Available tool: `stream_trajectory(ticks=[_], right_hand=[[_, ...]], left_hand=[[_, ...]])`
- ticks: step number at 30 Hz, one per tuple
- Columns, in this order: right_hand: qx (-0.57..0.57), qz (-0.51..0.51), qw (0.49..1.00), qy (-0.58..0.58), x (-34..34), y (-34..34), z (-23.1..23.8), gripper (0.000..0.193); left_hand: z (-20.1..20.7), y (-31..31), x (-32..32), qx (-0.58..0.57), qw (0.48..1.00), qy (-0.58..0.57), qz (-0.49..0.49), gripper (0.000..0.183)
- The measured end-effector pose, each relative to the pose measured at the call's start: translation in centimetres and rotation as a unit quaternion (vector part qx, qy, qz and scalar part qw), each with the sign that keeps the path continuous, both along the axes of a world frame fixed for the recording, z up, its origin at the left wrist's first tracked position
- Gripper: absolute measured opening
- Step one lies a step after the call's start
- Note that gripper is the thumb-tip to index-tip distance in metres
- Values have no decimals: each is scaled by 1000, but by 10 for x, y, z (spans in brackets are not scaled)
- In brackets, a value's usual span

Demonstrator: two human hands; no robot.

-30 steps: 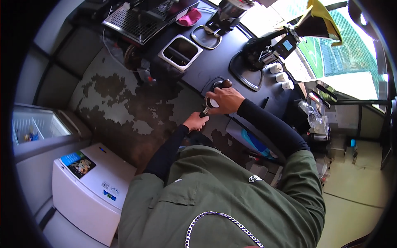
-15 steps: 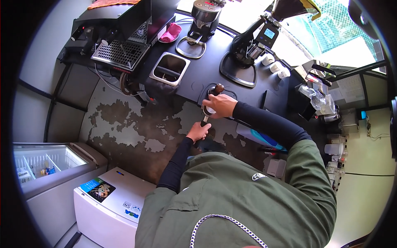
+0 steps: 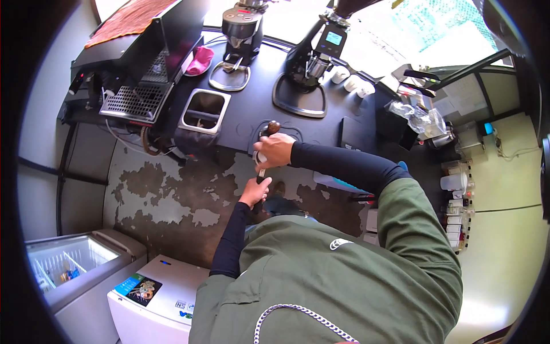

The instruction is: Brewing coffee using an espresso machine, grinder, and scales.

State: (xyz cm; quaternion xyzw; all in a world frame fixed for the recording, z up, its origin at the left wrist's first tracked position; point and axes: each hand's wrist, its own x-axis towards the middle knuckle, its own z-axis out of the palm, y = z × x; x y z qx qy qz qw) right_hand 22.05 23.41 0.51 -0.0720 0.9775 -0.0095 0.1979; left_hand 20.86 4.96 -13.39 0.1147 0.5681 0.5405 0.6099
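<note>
The portafilter [image 3: 262,171] is near the middle of the frame, its round head at the front edge of the table [image 3: 239,121] and its handle pointing down the frame, over the patchy floor [image 3: 172,200]. I can't tell from here whether the head rests on that edge or is held just clear of it. The left hand [image 3: 255,192] has its fingers clamped around the dark handle, below the metal neck. The right hand [image 3: 277,150] comes in from the right, its fingers bent about the round head; whether they grip it or merely touch it, I can't tell (the knuckles hide that part). Something pale shows inside the ring, too covered to name. Just above the right hand is a round brown knob [image 3: 274,126].

As for handling, I'd expect the portafilter to be stiff and solid, heavier at the metal head than at the handle, so it would likely tip head-down in a loose grip. The handle, taken close to the neck, looks the surest hold; the smooth metal rim could be slippery and better suited to steadying.

A metal-rimmed bin [image 3: 224,114] is up and to the left, with a black grinder [image 3: 302,62] and white cups [image 3: 352,83] toward the upper right.
</note>
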Motion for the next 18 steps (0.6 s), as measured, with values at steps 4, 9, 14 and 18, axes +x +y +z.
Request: stream_trajectory(ticks=[4,9,14,18], right_hand=[[-27,324,933,153,2,26,-16,50],[34,-107,985,-128,-13,-3,12,55],[-96,261,950,142,6,30,3,69],[-31,133,991,-13,-1,17,5,73]], left_hand=[[6,1,-2,-30,999,-9,13,29],[7,6,0,3,1000,8,3,29],[7,6,2,-30,999,33,4,28],[6,1,-1,-12,1000,9,8,30]])
